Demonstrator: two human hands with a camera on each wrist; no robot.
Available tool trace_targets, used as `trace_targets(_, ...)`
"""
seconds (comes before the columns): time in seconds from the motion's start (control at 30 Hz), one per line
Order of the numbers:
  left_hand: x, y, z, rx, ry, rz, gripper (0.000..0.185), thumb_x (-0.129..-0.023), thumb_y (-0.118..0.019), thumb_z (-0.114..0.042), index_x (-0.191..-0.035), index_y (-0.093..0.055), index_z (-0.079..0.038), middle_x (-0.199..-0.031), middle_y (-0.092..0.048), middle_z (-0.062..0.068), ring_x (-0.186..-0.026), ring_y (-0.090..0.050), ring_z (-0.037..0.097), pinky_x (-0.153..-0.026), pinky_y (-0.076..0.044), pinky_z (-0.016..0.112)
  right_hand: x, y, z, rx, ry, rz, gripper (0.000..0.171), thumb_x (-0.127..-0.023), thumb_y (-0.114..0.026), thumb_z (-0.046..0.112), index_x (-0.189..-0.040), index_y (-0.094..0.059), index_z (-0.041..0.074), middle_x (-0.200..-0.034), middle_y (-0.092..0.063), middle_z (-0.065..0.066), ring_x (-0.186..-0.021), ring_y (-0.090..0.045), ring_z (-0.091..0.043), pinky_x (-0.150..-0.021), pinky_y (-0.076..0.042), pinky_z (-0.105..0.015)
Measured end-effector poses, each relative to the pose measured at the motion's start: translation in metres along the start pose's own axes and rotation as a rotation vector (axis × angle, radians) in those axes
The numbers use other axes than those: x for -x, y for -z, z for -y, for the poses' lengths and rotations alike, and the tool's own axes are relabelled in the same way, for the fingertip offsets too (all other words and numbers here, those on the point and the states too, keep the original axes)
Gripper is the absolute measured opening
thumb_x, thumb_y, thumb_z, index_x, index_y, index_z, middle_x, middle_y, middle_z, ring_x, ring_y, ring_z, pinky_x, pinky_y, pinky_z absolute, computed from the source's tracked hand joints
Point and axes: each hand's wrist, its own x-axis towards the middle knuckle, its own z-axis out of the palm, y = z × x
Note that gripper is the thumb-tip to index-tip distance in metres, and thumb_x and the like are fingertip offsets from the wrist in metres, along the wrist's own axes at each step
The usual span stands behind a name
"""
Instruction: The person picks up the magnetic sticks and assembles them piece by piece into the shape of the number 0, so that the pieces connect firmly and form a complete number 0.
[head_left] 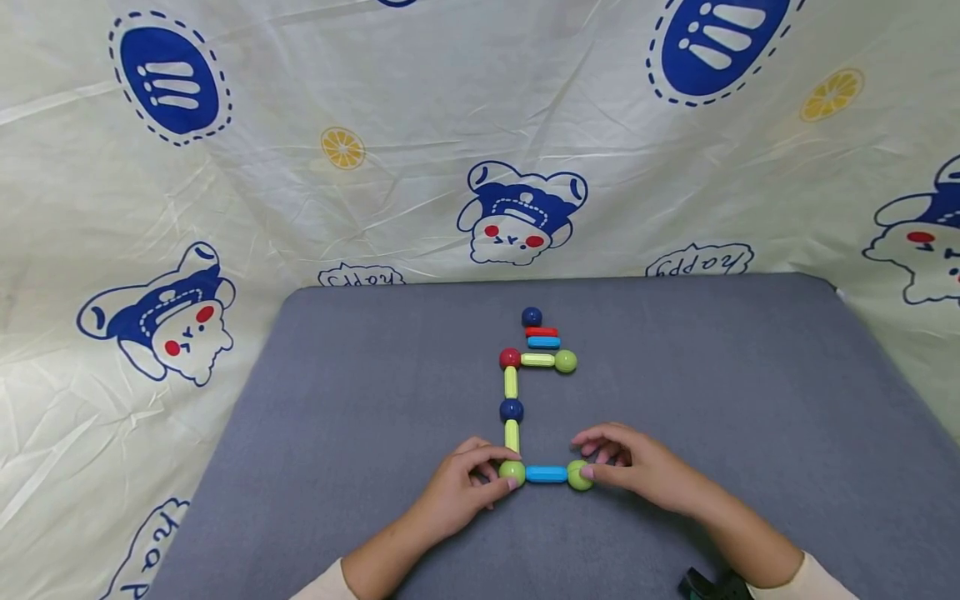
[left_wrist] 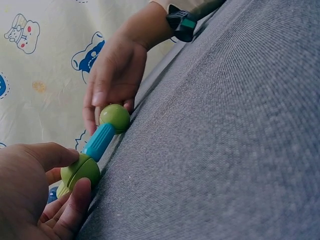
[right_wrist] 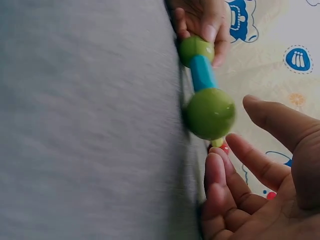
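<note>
My left hand point(head_left: 463, 492) pinches the green ball point(head_left: 511, 469) at the near corner of a chain of toy balls and rods, thumb and fingers on either side. A light blue rod point(head_left: 546, 474) joins it to a second green ball point(head_left: 577, 476). Around that ball my right hand point(head_left: 637, 465) is spread; the right wrist view shows its thumb standing away from the ball point(right_wrist: 210, 115). From the held corner, yellow-green rods point(head_left: 512, 435) run away through a dark blue ball point(head_left: 512, 410) to a red ball point(head_left: 510, 358), then rightward to another green ball point(head_left: 566, 361).
Beyond the chain lie a loose dark blue ball point(head_left: 532, 317), a red rod point(head_left: 542, 332) and a light blue rod point(head_left: 543, 342). They rest on a grey cloth-covered table point(head_left: 360, 375). A printed cream curtain point(head_left: 420, 208) hangs behind it.
</note>
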Motion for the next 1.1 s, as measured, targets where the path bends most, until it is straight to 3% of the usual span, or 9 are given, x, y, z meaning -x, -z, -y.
trace_targets(0.43, -0.002, 0.001, 0.000, -0.002, 0.002, -0.001, 0.024, -0.092, -0.076, -0.022, -0.116, -0.075, -0.023, -0.105, -0.060, 0.006, -0.069, -0.059, 0.006, -0.058, -0.058, 0.027, -0.052, 0.034, 0.018, 0.071, 0.008, -0.177, 0.039, -0.096, -0.071, 0.026, -0.129, -0.065, 0.007, -0.114, -0.067, -0.013, -0.092, -0.061, -0.019, -0.074, -0.053, -0.025)
trace_targets(0.7, -0.002, 0.000, 0.000, 0.000, 0.002, 0.000, 0.024, -0.091, -0.076, -0.022, -0.116, -0.075, -0.022, -0.105, -0.060, 0.006, -0.071, -0.059, 0.005, -0.058, -0.058, 0.027, -0.096, 0.045, 0.010, 0.189, 0.031, -0.242, 0.034, -0.098, -0.068, 0.022, -0.129, -0.066, 0.009, -0.120, -0.062, -0.013, -0.104, -0.059, -0.025, -0.096, -0.052, -0.047)
trace_targets(0.8, -0.001, 0.000, 0.001, 0.001, 0.007, -0.001, 0.024, -0.091, -0.076, -0.021, -0.115, -0.075, -0.022, -0.105, -0.060, 0.006, -0.071, -0.059, 0.005, -0.058, -0.058, 0.027, -0.110, 0.046, 0.007, 0.202, 0.021, -0.245, 0.034, -0.098, -0.068, 0.022, -0.129, -0.066, 0.007, -0.122, -0.061, -0.016, -0.106, -0.059, -0.028, -0.098, -0.051, -0.051)
trace_targets(1.1, 0.000, 0.000, 0.000, 0.011, 0.016, 0.001, 0.024, -0.091, -0.077, -0.022, -0.115, -0.075, -0.022, -0.106, -0.059, 0.007, -0.069, -0.059, 0.005, -0.058, -0.058, 0.027, -0.139, 0.048, 0.001, 0.233, -0.062, -0.259, 0.033, -0.098, -0.068, 0.025, -0.126, -0.069, 0.008, -0.122, -0.061, -0.017, -0.105, -0.057, -0.030, -0.082, -0.047, -0.034)
